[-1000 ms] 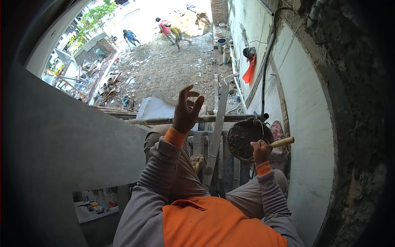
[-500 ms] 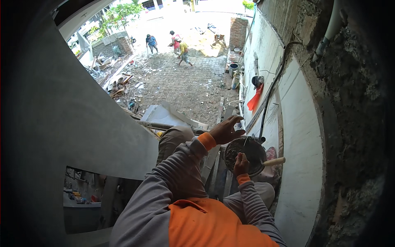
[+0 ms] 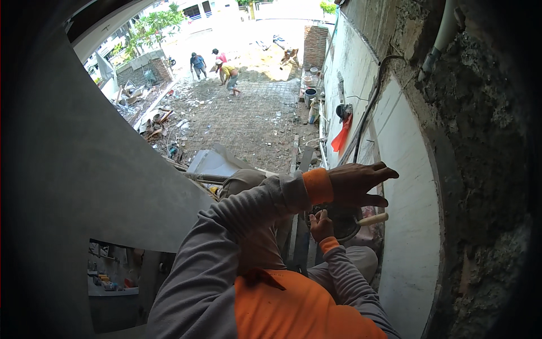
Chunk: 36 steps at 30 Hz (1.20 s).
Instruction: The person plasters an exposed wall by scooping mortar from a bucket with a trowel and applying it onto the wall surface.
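Note:
A round dark bucket point(image 3: 349, 233) with grey mortar in it stands in front of me, between my legs and the right wall. My left hand point(image 3: 361, 183) is stretched over the bucket, palm down, fingers apart and holding nothing. It hides much of the bucket's far side. Lower and nearer to me, my right hand point(image 3: 322, 226) is closed at the bucket's left rim. Whatever its fingers grip is hidden or too small to make out. A tool with a pale wooden handle point(image 3: 374, 219) leans over the right rim, its other end down in the bucket.
A white wall point(image 3: 409, 186) with a dark pipe runs close on my right; a curved grey wall point(image 3: 135, 181) closes the left. Boards point(image 3: 298, 243) lie under me. Far below, several people point(image 3: 230, 76) work on ground covered with a mesh grid, beside a rubble heap point(image 3: 155, 121).
My left hand has swung right, from beyond the bucket to over it. My right hand has shifted slightly left; the thin grey blade seen above it before is now hidden.

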### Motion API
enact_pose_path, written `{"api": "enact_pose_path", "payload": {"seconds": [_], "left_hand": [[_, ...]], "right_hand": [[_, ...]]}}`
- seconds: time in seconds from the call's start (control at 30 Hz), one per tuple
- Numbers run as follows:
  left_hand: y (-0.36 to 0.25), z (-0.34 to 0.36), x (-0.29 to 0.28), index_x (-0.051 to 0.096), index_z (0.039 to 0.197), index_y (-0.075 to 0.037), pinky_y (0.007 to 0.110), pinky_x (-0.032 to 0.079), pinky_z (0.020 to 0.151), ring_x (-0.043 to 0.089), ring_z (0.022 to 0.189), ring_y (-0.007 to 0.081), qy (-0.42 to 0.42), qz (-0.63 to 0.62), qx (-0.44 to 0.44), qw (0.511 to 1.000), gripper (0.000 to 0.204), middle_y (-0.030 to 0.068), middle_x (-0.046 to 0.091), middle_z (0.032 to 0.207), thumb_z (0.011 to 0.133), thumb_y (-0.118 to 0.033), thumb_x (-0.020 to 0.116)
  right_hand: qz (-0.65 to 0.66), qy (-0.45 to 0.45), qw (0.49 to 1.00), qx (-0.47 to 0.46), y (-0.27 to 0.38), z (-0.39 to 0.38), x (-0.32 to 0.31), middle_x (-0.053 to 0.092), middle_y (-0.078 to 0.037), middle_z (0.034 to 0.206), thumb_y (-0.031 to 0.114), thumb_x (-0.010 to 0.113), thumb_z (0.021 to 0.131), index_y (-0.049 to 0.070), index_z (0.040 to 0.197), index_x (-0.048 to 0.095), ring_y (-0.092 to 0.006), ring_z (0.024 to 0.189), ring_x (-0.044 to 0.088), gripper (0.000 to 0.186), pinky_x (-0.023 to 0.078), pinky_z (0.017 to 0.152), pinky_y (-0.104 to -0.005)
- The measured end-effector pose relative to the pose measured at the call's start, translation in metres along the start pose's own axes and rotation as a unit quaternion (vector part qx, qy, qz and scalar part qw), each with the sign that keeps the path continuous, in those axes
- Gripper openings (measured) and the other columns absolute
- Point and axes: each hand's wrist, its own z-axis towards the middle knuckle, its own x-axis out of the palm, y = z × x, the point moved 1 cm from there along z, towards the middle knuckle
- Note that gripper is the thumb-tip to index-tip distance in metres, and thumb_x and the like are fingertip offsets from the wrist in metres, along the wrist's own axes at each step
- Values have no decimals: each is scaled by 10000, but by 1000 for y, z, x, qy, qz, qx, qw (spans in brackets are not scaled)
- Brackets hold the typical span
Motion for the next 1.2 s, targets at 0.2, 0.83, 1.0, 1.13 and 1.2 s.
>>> {"api": "enact_pose_path", "payload": {"seconds": [0.2, 0.83, 1.0, 1.13, 1.2], "left_hand": [[55, -11, 27, 360, 1324, -77, 462, 494, 736, 614, 857, 382, 40, -33, -1, 999, 628, 176, 513, 1165, 841, -362, 640], [89, -10, 15, 369, 1340, -45, 409, 516, 679, 636, 795, 330, 55, 39, 32, 997, 649, 152, 537, 1114, 851, -385, 625], [95, -12, 18, 368, 1342, -47, 435, 494, 676, 622, 778, 349, 49, 29, 38, 998, 637, 152, 539, 1070, 856, -371, 623], [89, -4, 12, 361, 1353, -51, 419, 496, 710, 629, 836, 342, 65, 29, 25, 997, 661, 150, 542, 1086, 840, -350, 652], [97, -6, 10, 364, 1355, -60, 420, 502, 711, 629, 847, 355, 54, 18, 23, 998, 674, 156, 538, 1110, 832, -364, 661]], "right_hand": [[-179, 189, 961, -96, 6, -2, -29, 592, -171, 1027, 317, 715, 746, -3, 1201, 544, -314, 1020, 562, 582, 437, 880, -418], [-583, 328, 740, 68, -21, 55, -166, 689, -96, 977, 538, 536, 839, 113, 975, 700, -268, 921, 667, 476, 520, 732, -417], [-604, 233, 762, -19, 106, 57, -224, 668, -45, 735, 437, 569, 845, 130, 762, 691, -226, 711, 674, 340, 501, 585, -391], [-598, 238, 765, 17, 42, 48, -160, 694, -63, 804, 300, 567, 836, 117, 806, 716, -236, 758, 685, 238, 525, 638, -388], [-604, 264, 751, 47, 13, 36, -113, 702, -74, 836, 252, 562, 829, 112, 830, 724, -243, 774, 688, 214, 533, 660, -388]]}}
